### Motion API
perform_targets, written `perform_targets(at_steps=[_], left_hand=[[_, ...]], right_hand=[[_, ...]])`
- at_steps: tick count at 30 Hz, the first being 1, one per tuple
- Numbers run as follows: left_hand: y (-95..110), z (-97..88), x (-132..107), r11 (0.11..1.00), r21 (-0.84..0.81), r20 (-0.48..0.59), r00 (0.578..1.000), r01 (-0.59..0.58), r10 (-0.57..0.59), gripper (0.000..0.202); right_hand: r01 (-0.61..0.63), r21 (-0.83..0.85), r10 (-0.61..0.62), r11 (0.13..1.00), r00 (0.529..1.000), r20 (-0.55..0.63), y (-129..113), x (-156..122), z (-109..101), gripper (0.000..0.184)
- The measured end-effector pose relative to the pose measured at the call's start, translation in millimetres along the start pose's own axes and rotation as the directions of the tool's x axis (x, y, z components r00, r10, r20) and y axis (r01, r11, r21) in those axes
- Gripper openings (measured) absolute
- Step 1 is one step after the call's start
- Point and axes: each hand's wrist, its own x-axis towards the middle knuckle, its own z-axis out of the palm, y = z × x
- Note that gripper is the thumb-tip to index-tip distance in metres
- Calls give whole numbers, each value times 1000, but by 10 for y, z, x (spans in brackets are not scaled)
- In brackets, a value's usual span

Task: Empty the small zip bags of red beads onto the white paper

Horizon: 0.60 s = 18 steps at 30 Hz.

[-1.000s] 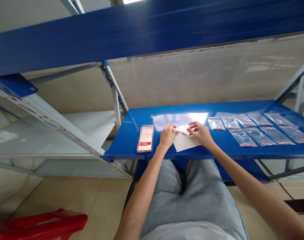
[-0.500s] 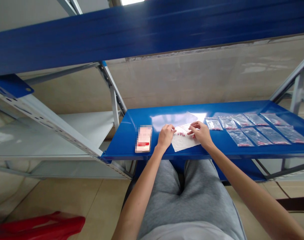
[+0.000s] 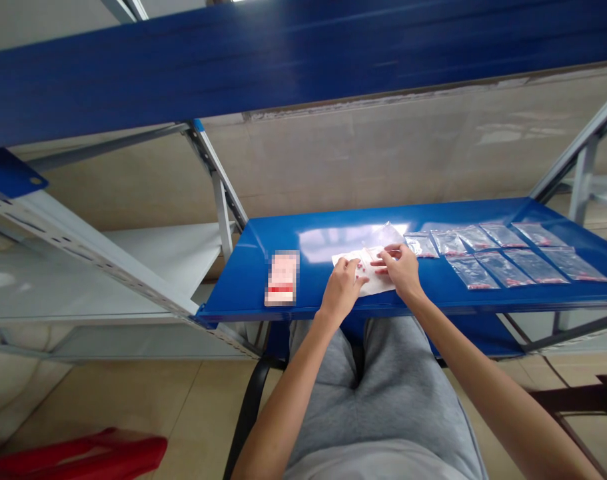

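Observation:
Several small red pieces (image 3: 360, 266), too small to name, lie on a white sheet of paper (image 3: 378, 288) on the blue shelf. My left hand (image 3: 342, 285) rests over the sheet's left part, thumb and fingers apart around some of those pieces. From the right, my right hand (image 3: 402, 270) reaches over the same sheet with its fingers spread, and nothing shows clearly held in it. Behind the sheet lies a clear plastic bag (image 3: 389, 233), partly hidden by glare and my right fingers.
Several clear zip bags (image 3: 506, 268) with red contents lie in two rows on the right of the blue shelf (image 3: 263, 233). A pixelated phone-like object (image 3: 282, 279) is at left. An upper blue beam (image 3: 303, 60) spans overhead, and metal posts (image 3: 218, 160) stand at the sides.
My left hand has moved right, onto the sheet and around the red pieces, its fingers spreading. My right hand stays over the sheet. The view has shifted slightly.

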Motion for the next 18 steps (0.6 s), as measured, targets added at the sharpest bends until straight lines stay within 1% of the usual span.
perform_targets(at_steps=[4,7,10,15,18], left_hand=[[39,45,-14,999,-48,63,998,-15,18,21],[38,54,10,998,-46,71,997,-29,33,12],[29,35,45,999,-28,93,995,-43,46,17],[2,-5,67,981,77,201,967,-179,160,23],[-18,-4,65,961,153,219,956,-232,196,24]], right_hand=[[2,15,-1,1000,1000,-17,8,-49,29,24],[-10,-4,10,1000,1000,-15,23,-74,46,23],[-18,3,18,1000,1000,-11,17,-86,44,24],[-44,20,44,999,999,-8,-6,-75,28,26],[-53,53,54,997,998,-13,10,-60,40,27]])
